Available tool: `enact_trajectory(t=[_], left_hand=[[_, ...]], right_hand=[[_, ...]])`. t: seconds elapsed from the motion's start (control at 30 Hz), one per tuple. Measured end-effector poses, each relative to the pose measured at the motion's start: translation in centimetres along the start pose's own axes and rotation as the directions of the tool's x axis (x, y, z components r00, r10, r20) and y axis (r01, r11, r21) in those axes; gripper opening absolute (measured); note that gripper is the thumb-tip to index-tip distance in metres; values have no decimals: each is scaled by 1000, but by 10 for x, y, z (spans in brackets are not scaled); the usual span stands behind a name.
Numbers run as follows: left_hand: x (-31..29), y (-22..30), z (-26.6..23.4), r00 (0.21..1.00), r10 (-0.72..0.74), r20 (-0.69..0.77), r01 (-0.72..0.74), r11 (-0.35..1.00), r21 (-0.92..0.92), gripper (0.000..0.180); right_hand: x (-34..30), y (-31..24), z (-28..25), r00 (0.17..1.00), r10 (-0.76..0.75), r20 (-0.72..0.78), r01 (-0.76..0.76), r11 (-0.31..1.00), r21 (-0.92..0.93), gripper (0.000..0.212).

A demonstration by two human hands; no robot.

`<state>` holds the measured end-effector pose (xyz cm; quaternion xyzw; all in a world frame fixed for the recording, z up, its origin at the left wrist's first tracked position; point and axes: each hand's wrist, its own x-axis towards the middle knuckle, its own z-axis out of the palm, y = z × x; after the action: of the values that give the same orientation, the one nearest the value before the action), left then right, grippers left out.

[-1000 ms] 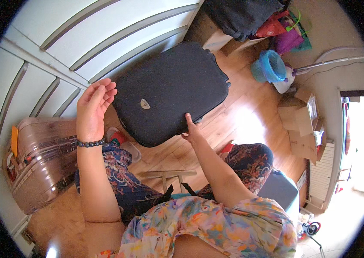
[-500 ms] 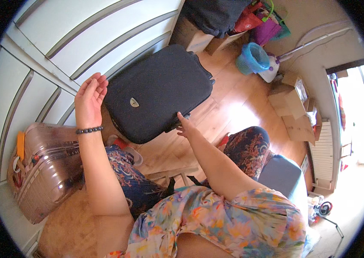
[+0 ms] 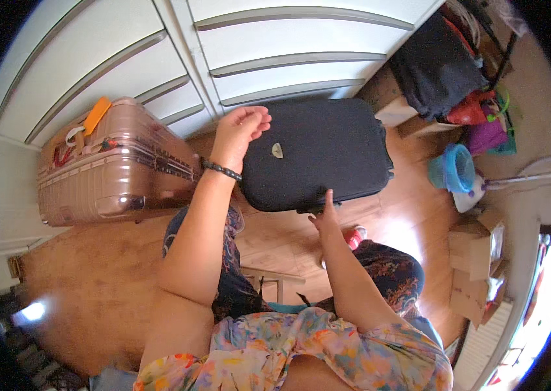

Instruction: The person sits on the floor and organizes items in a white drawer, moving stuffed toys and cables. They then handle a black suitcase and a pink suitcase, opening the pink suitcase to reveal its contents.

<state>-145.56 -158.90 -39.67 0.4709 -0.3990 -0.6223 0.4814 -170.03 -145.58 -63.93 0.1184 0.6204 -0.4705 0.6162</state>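
Note:
A black soft-sided suitcase [image 3: 327,146] with a small oval badge lies on its back on the wooden floor in front of me. My left hand [image 3: 240,133], a dark beaded bracelet on the wrist, is raised over the suitcase's left end; its fingers are loosely bent and hold nothing. At the near edge of the suitcase is my right hand [image 3: 326,212], thumb up against the side and fingers apart, seemingly touching it beside the handle. To the left stands a shiny rose-brown hard suitcase [image 3: 119,176] with an orange tag [image 3: 97,116].
White drawers [image 3: 295,49] run behind both suitcases. At the right are a blue basket [image 3: 451,168], a black bag [image 3: 435,65], colourful bags [image 3: 484,133] and open cardboard boxes [image 3: 474,260]. Between my legs stands a small wooden stool [image 3: 275,277].
My view has turned left, so the suitcases and drawers sit further right in it. My left hand's fingers look more bent; my right hand stays by the near edge of the black suitcase.

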Motion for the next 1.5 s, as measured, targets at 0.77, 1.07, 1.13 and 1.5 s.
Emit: enact_trajectory(t=[0.77,1.07,1.13,1.5], left_hand=[[-50,-15,20,986,-48,157,55,998,-40,23],[-54,-9,8,978,23,208,2,993,-122,25],[-58,-7,-4,981,51,185,-27,991,-131,22],[-134,79,-87,644,765,-7,-646,549,530,23]], right_hand=[[41,12,-41,998,-58,12,59,981,-186,82],[31,-6,6,995,-97,36,101,985,-138,84],[31,-5,14,996,-62,63,70,990,-120,83],[-16,-36,-34,974,-172,146,223,624,-749,84]])
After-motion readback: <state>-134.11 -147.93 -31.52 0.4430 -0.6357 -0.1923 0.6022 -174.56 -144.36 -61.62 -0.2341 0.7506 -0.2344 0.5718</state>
